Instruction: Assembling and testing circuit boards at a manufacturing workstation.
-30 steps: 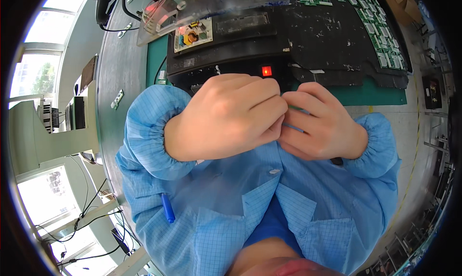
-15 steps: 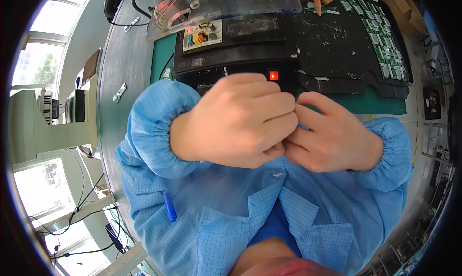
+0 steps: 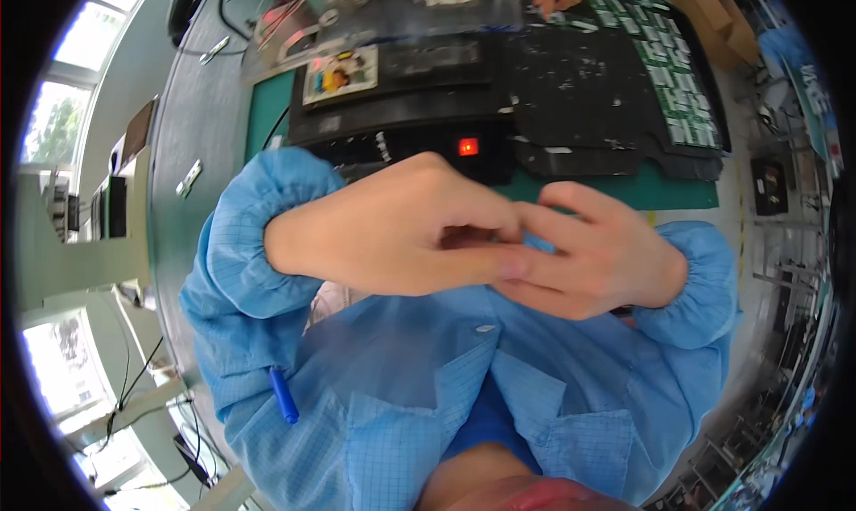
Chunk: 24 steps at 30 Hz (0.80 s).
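Black box (image 3: 419, 110), red switch (image 3: 468, 146) lit; left hand (image 3: 410, 230) touching right hand (image 3: 588, 254) nearby.

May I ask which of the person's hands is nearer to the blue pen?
Left: in this view, the left hand is above and to the right of the blue pen; the right hand is also above it, but farther right.

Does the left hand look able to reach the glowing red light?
Probably yes: the red light sits just beyond the left hand, with nothing visible between them, though that hand is touching the right hand.
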Tool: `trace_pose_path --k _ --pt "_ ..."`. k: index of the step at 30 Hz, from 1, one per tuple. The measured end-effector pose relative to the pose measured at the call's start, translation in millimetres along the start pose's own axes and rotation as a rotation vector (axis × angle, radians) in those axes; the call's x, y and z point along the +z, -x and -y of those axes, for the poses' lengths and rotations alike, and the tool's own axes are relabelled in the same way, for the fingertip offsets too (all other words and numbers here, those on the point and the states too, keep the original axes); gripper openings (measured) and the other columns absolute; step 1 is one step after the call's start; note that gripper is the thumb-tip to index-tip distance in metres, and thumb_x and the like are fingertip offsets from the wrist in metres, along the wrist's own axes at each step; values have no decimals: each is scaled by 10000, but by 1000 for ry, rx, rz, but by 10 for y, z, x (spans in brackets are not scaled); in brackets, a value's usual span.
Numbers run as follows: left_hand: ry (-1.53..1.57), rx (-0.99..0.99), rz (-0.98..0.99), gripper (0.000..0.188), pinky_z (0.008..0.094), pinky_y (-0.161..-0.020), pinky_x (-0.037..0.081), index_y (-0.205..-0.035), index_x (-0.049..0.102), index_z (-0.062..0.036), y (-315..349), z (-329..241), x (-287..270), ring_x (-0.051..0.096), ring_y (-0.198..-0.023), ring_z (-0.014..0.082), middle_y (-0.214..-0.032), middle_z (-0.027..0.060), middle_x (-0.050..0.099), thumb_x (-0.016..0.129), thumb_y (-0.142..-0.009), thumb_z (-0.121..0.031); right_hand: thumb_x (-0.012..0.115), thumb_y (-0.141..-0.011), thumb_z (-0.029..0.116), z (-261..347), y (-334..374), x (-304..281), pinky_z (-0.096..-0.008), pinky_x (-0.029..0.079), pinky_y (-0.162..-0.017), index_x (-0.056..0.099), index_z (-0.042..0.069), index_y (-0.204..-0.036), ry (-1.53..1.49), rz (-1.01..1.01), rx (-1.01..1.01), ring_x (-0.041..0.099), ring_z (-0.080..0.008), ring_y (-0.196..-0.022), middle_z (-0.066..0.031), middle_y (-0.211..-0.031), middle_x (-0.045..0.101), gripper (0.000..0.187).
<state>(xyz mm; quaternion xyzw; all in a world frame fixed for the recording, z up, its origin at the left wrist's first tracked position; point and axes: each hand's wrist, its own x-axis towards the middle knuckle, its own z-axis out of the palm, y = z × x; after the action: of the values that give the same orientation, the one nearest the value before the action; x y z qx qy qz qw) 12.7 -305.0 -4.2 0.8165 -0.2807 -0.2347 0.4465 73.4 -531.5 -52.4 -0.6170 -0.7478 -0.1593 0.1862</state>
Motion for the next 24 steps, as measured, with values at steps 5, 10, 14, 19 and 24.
trace_pose_path --k 5,10,14,19,24 --pt "284 29 34 238 300 -645 503 -1097 652 32 68 296 161 615 -703 165 -868 112 674 644 -942 -148 678 -769 170 -6 102 135 -325 461 -740 698 94 -869 22 -48 -45 594 -203 -858 0 -1003 629 128" --pt "435 -199 201 216 305 -734 514 -1116 628 28 -41 491 257 632 -845 156 -902 88 660 614 -964 -126 678 -775 140 13 146 230 -312 469 -732 666 74 -841 -34 101 -59 604 -188 -859 -36 -1184 653 94" --pt "410 -43 -117 213 290 -693 496 -1127 595 13 145 549 360 616 -859 162 -949 91 641 587 -913 20 684 -791 149 -430 318 109 -348 502 -715 674 97 -873 -222 -106 17 650 -201 -821 -35 -1179 683 97" --pt "325 124 -238 238 280 -684 482 -1119 568 -6 552 890 381 582 -799 151 -984 94 627 494 -909 78 630 -840 154 -1965 1050 199 -429 522 -823 704 55 -960 194 -304 857 662 -315 -914 -104 -960 711 171" --pt "128 88 -394 288 346 -798 484 -1130 595 5 538 604 427 607 -921 253 -1072 152 611 574 -851 72 610 -854 166 -3056 1587 772 -441 485 -951 658 46 -1160 428 -177 884 618 -348 -1069 -177 -1183 658 332"
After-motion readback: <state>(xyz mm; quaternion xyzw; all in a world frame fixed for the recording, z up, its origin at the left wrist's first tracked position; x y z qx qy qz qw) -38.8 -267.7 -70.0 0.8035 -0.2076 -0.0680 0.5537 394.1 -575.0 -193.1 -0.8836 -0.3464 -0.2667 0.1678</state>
